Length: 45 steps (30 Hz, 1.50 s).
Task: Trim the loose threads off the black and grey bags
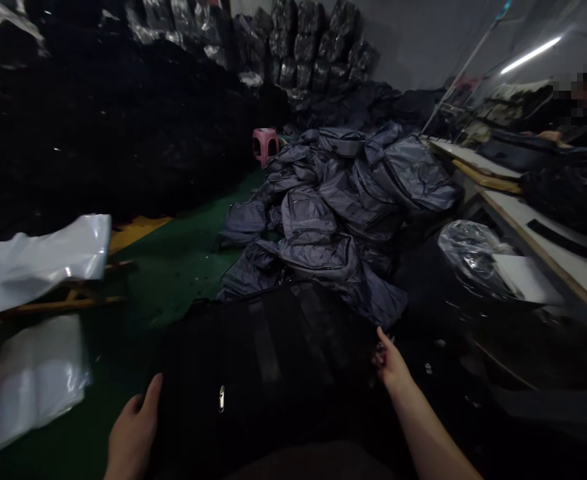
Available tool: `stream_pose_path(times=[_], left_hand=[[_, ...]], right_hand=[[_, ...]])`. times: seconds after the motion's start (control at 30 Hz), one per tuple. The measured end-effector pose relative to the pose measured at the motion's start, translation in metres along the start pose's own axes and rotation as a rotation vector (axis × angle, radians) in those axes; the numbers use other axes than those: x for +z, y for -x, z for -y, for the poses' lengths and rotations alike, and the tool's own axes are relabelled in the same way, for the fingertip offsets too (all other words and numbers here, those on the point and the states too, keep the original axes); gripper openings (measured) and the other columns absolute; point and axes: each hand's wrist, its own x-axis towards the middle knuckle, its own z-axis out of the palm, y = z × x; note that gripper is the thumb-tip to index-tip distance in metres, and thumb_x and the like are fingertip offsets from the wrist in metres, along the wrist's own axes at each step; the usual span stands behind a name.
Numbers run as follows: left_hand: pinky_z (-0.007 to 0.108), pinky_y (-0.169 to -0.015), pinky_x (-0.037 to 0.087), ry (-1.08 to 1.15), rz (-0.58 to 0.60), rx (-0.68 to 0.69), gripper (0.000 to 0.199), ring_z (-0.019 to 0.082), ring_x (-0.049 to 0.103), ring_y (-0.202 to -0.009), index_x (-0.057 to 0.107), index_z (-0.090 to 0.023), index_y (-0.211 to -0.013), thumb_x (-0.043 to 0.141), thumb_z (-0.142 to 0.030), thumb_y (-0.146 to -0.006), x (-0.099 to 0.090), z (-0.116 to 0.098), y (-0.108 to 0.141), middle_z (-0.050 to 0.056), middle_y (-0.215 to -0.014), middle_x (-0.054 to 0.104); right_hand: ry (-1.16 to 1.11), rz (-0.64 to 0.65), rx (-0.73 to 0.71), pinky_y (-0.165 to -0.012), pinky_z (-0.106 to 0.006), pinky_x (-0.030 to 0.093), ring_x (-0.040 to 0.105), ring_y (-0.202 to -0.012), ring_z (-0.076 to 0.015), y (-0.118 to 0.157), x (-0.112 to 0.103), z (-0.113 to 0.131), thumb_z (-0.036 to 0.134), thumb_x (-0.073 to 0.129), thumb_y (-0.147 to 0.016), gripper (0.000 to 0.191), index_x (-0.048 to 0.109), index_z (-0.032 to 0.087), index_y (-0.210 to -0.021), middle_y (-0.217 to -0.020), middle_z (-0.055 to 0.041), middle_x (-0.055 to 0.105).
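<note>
Black padded bag [268,360], one, lay directly before the person, its dark straps running lengthwise away from the person and its upper end pointing toward the heap of grey-blue bags [338,207]; lower end out of view. Metal zip pull [222,399] hung mid-bag. Left hand [133,433] was against the bag's left edge, thumb raised, grip hidden. Right hand [390,363] was at the upper right edge, fingers [382,353] curled; grasp uncertain. Nearby: clear plastic bags [38,260], pink stool [265,145], white worktop [548,233].
</note>
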Motion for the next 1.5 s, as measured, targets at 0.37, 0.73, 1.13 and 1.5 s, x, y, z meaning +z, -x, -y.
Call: stream_pose_path(times=[0.37, 0.73, 1.13, 1.5], left_hand=[[0.043, -0.079, 0.048, 0.027, 0.031, -0.044, 0.09, 0.033, 0.056, -0.096, 0.049, -0.008, -0.122, 0.038, -0.078, -0.067, -0.002, -0.015, 0.025, 0.017, -0.112, 0.057], [0.046, -0.111, 0.022, -0.046, -0.081, 0.796, 0.059, 0.029, 0.025, -0.134, 0.036, -0.018, -0.135, 0.037, -0.041, -0.082, 0.024, 0.024, 0.031, 0.01, -0.147, 0.027], [0.048, -0.111, 0.022, -0.125, -0.057, 0.844, 0.059, 0.029, 0.017, -0.138, 0.031, -0.018, -0.139, 0.041, -0.036, -0.083, 0.027, 0.047, 0.018, 0.012, -0.148, 0.025], [0.05, -0.112, 0.021, 0.048, 0.062, 0.786, 0.074, 0.029, 0.016, -0.138, 0.026, -0.021, -0.141, 0.053, -0.046, -0.077, 0.007, 0.047, 0.038, 0.009, -0.15, 0.021]], right_hand=[[-0.025, -0.122, -0.698, -0.085, -0.036, 0.049, 0.058, -0.096, -0.0231, 0.07, 0.043, 0.09, 0.04, 0.068, -0.075, 0.042, 0.058, 0.018, -0.11, -0.105, -0.0073, 0.063], [1.244, 0.994, -1.109, -0.062, -0.024, 0.043, 0.061, -0.074, -0.0173, 0.131, 0.097, 0.051, 0.04, 0.059, -0.083, 0.046, 0.05, 0.032, -0.127, -0.097, -0.002, 0.062], [1.073, 0.469, -1.057, -0.078, -0.023, 0.044, 0.059, -0.093, -0.016, 0.072, 0.139, 0.105, 0.038, 0.041, -0.094, 0.03, 0.057, 0.026, -0.117, -0.108, -0.0031, 0.061], [1.325, 0.521, -1.042, -0.061, -0.026, 0.039, 0.06, -0.071, -0.0163, 0.072, 0.205, 0.046, 0.054, 0.048, -0.087, 0.037, 0.059, 0.023, -0.103, -0.104, -0.0044, 0.054]])
